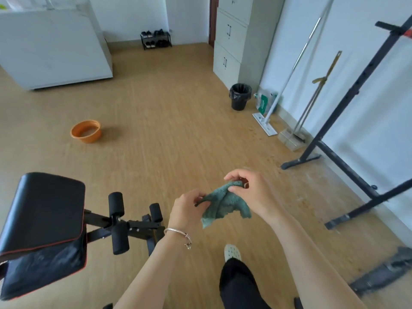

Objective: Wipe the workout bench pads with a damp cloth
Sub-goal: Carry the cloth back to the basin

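A person stands on a wood floor (169, 121) holding a teal cloth (224, 202) in mid-air between both hands, at about waist level and to the right of a black workout bench (44, 221). The left hand (187, 208), a silver bracelet (178, 233) on its wrist, pinches the cloth's left edge; the right hand (252, 192) grips its upper corner between thumb and fingers, so the fabric hangs crumpled below them. The cloth touches neither the bench's seat pad nor its foam rollers (117, 219). An orange basin (86, 131) sits on the floor well beyond the bench. Along the right wall stand a black waste bin (239, 97), a flat mop (287, 83) and a black rack frame (347, 103).
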